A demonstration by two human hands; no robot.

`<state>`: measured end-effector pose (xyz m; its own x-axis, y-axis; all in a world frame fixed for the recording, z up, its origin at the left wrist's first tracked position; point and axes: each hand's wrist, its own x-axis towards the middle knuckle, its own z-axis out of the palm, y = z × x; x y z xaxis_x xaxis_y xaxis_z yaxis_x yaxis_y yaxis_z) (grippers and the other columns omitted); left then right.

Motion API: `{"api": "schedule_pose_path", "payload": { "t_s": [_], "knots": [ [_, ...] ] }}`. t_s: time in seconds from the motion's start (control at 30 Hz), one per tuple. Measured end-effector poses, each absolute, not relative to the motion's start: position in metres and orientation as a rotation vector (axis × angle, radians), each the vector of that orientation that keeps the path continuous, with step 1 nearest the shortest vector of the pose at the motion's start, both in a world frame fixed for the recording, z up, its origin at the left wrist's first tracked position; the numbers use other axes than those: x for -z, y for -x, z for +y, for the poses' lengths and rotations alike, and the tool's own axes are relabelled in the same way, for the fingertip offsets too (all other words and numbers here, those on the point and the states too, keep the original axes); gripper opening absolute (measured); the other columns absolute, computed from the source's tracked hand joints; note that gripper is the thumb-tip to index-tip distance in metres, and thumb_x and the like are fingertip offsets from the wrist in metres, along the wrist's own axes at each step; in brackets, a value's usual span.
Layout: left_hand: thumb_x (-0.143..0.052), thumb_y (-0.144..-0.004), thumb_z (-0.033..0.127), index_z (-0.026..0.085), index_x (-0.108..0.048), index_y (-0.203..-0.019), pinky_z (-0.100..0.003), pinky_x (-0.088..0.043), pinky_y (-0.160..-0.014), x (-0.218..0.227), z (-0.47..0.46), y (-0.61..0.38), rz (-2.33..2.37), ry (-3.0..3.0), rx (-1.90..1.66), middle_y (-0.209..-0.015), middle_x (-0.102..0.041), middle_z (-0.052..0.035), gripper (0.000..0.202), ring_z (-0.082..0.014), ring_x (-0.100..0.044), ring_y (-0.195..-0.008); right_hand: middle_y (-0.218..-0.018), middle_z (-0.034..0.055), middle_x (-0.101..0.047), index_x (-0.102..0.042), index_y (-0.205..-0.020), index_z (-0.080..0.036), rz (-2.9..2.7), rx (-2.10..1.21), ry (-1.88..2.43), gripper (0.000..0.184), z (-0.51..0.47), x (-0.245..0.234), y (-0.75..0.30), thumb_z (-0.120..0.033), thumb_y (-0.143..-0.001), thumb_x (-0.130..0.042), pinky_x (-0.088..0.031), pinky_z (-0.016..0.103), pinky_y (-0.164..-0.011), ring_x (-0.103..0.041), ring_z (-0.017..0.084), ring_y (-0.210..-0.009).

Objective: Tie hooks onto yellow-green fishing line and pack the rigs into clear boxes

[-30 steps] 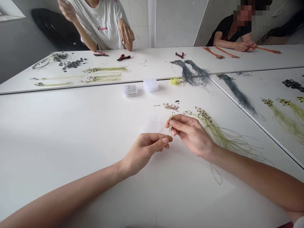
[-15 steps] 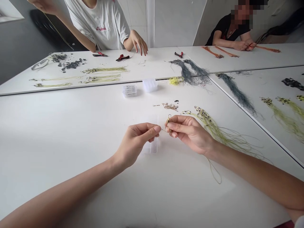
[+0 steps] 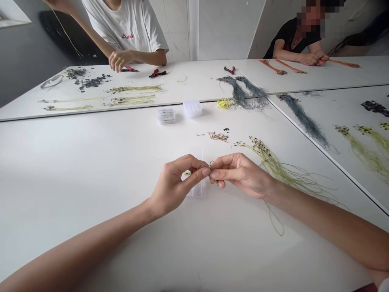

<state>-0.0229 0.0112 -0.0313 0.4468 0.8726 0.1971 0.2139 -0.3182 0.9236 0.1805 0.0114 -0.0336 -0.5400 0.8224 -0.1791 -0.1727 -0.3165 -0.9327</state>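
Note:
Between my two hands is a small fishing hook rig with yellow-green line; its curved top shows above my fingertips. My left hand is closed, thumb and forefinger pinched on the rig. My right hand pinches the same rig from the other side, fingertips close to the left ones. Below the hands lies a clear plastic box, partly covered by them, with a bit of yellow-green line in it. A loop of line hangs out under my right wrist.
Yellow-green hook rigs lie beyond my right forearm. Ahead are bronze-coloured metal pieces, a filled clear case and another clear box. Grey line bundles and pliers lie farther back. Two people sit across the table.
My left hand has come up to my right, and both now pinch the rig, which sits slightly lower and farther left. The white-shirted person's lowered hand has shifted left, beside the pliers.

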Motion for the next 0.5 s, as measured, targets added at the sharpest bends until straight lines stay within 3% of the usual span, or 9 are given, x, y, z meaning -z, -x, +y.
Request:
{"api": "schedule_pose_path", "payload": {
  "t_s": [0.2, 0.37, 0.5],
  "knots": [
    [-0.059, -0.091, 0.027, 0.016, -0.065, -0.087, -0.032, -0.049, -0.079, 0.0293, 0.0099, 0.0194, 0.773, -1.416, -0.801, -0.082, -0.069, -0.0046, 0.014, -0.0180, -0.064, -0.083, -0.073, 0.0014, -0.063, -0.074, -0.082, -0.014, -1.246, -1.913, 0.882, 0.008, 0.0110, 0.0321, -0.1784, -0.020, -0.077, -0.073, -0.044, 0.026, -0.067, -0.053, 0.009, -0.061],
    [-0.059, -0.091, 0.034, 0.018, -0.067, -0.087, -0.028, -0.043, -0.080, 0.0290, 0.0102, 0.0195, 0.915, -1.320, -0.816, -0.085, -0.065, -0.0023, 0.019, -0.0136, -0.055, -0.081, -0.079, 0.0021, -0.064, -0.075, -0.083, -0.017, -1.205, -1.850, 0.859, 0.007, 0.0107, 0.0315, -0.1773, -0.019, -0.079, -0.069, -0.043, 0.027, -0.068, -0.051, 0.010, -0.065],
    [-0.060, -0.089, 0.037, 0.019, -0.071, -0.093, -0.029, -0.042, -0.080, 0.0274, 0.0057, 0.0188, 0.979, -1.337, -0.761, -0.091, -0.067, -0.0043, 0.021, -0.0163, -0.054, -0.086, -0.080, 0.0020, -0.062, -0.074, -0.082, -0.019, -1.153, -1.785, 0.905, 0.007, 0.0103, 0.0316, -0.1773, -0.022, -0.079, -0.069, -0.041, 0.028, -0.070, -0.051, 0.011, -0.069]
  ]
}}
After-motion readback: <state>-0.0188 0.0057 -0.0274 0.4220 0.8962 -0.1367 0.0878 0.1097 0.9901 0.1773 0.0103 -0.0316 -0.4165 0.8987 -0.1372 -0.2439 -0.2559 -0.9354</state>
